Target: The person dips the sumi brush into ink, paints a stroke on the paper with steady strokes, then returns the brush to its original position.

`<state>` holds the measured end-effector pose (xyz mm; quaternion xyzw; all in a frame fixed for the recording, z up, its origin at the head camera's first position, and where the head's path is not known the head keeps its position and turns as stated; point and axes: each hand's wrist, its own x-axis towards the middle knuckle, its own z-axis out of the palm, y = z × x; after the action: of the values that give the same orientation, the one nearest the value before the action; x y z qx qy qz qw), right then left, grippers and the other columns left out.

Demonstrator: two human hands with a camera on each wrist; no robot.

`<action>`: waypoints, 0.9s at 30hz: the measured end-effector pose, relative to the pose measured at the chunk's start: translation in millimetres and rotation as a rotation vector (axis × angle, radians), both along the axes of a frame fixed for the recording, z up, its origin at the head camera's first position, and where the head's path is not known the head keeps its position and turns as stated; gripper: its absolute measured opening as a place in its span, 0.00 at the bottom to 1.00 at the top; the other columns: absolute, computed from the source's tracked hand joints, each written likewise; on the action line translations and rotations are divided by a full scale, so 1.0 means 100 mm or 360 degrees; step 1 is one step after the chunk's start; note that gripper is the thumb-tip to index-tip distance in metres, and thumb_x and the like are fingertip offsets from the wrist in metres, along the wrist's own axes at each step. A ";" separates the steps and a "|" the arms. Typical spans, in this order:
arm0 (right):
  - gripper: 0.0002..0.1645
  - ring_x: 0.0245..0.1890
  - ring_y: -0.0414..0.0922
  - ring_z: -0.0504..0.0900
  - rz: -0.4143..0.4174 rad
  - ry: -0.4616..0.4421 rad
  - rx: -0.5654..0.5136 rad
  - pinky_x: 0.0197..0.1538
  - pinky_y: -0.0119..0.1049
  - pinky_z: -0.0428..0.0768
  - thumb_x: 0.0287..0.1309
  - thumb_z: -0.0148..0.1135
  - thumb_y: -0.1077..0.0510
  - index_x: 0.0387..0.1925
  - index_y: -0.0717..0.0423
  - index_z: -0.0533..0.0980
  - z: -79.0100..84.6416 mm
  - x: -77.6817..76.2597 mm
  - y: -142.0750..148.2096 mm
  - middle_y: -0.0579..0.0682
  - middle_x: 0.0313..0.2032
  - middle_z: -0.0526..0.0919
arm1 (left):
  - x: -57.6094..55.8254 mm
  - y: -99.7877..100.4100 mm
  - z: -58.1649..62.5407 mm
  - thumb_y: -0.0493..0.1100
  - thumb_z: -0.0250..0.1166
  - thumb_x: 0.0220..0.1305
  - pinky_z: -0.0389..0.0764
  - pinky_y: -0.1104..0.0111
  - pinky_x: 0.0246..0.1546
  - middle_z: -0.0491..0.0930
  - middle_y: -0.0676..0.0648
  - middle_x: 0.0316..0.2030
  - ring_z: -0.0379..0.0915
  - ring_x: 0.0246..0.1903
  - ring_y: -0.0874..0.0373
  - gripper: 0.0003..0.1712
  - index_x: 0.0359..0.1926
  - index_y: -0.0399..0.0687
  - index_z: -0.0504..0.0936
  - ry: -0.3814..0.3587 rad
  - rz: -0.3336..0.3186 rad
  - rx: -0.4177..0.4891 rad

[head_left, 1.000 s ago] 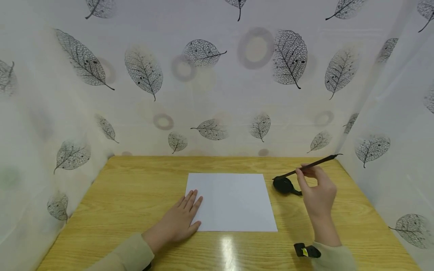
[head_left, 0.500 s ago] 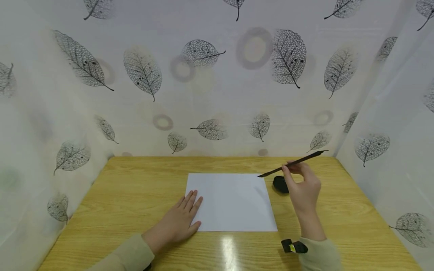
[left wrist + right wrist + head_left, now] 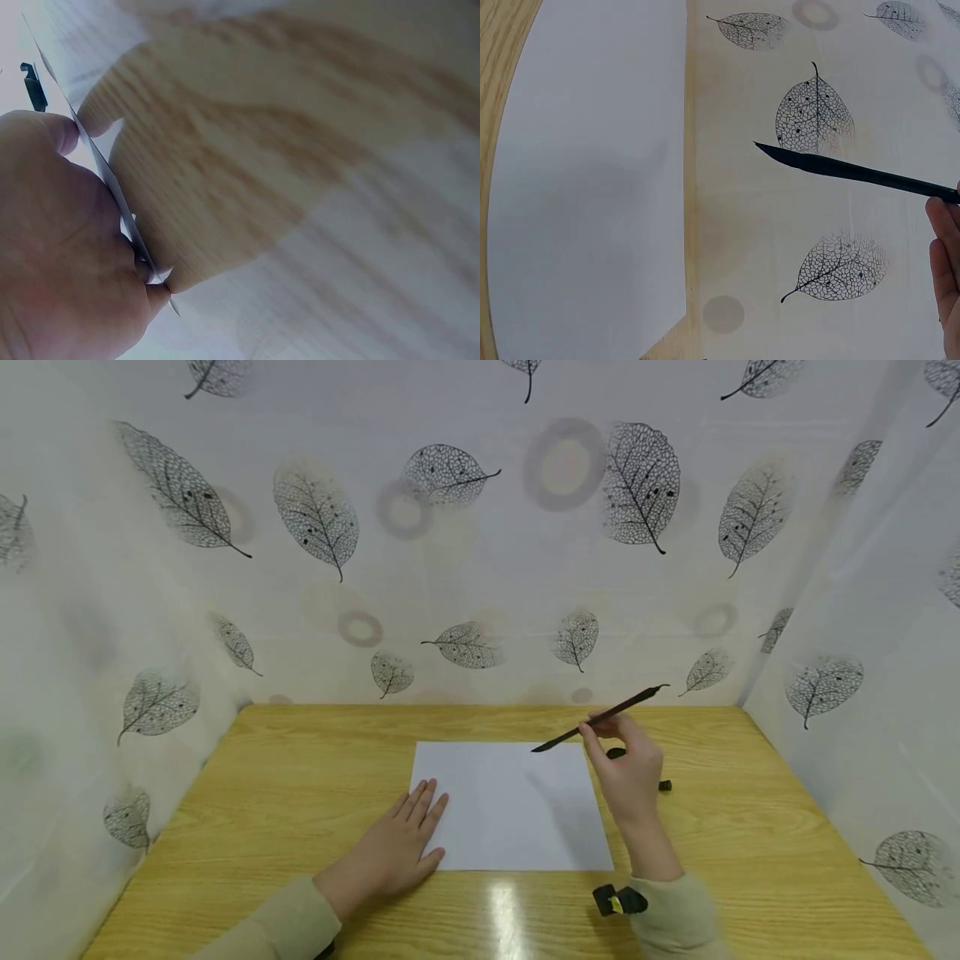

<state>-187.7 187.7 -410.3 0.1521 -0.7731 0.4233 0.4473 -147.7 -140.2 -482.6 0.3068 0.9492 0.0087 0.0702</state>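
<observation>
A dark writing brush (image 3: 630, 702) is pinched in my right hand (image 3: 628, 768), its handle slanting up to the right. Its pointed tip is over the far right part of a white sheet of paper (image 3: 495, 827); a shadow on the sheet suggests it is raised. My left hand (image 3: 397, 847) rests on the sheet's left edge with fingers spread. Behind my right hand, a small black dish (image 3: 617, 752) is mostly hidden. In the right wrist view the brush (image 3: 862, 172) extends from my fingertips (image 3: 941, 262). The left wrist view shows my left hand (image 3: 67, 247) along the paper's edge.
The wood-grain table (image 3: 300, 760) meets a pale, leaf-printed covering (image 3: 480, 568) at the back and both sides. A black strap piece (image 3: 619, 902) sits at my right sleeve cuff.
My right hand has moved left with the brush, taking its tip from the black dish to over the paper. That hand now covers most of the dish. My left hand has stayed put.
</observation>
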 end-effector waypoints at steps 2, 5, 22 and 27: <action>0.10 0.30 0.53 0.89 0.0026 0.0003 0.0017 0.50 0.13 0.79 0.55 0.76 0.74 0.40 0.69 0.85 -0.01 0.00 -0.05 0.59 0.33 0.92 | 0.02 0.01 0.06 0.60 0.53 0.80 0.59 0.46 0.82 0.50 0.30 0.83 0.47 0.84 0.36 0.44 0.83 0.36 0.56 -0.0021 0.0004 0.0002; 0.10 0.30 0.55 0.89 0.0058 -0.0003 0.0016 0.48 0.14 0.80 0.55 0.76 0.74 0.39 0.68 0.84 -0.04 0.00 -0.12 0.58 0.33 0.92 | 0.04 0.02 0.10 0.60 0.52 0.81 0.59 0.47 0.83 0.50 0.30 0.83 0.47 0.84 0.36 0.44 0.83 0.36 0.56 -0.0038 0.0009 -0.0001; 0.09 0.30 0.51 0.90 0.0181 -0.0164 -0.0041 0.45 0.18 0.82 0.56 0.76 0.72 0.39 0.66 0.84 -0.22 -0.04 -0.43 0.56 0.33 0.91 | 0.04 0.02 0.11 0.59 0.53 0.80 0.60 0.46 0.82 0.50 0.30 0.83 0.47 0.84 0.37 0.44 0.82 0.35 0.57 -0.0049 0.0005 0.0024; 0.09 0.29 0.50 0.90 0.0203 -0.0216 -0.0050 0.46 0.19 0.82 0.56 0.77 0.70 0.38 0.64 0.84 -0.27 -0.05 -0.52 0.54 0.32 0.91 | 0.04 0.02 0.12 0.59 0.53 0.80 0.60 0.46 0.82 0.51 0.30 0.83 0.48 0.84 0.37 0.44 0.82 0.35 0.57 -0.0048 0.0008 0.0027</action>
<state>-193.0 135.7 -436.9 0.1648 -0.7836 0.4725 0.3682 -143.5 -138.2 -470.9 0.3049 0.9486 0.0216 0.0817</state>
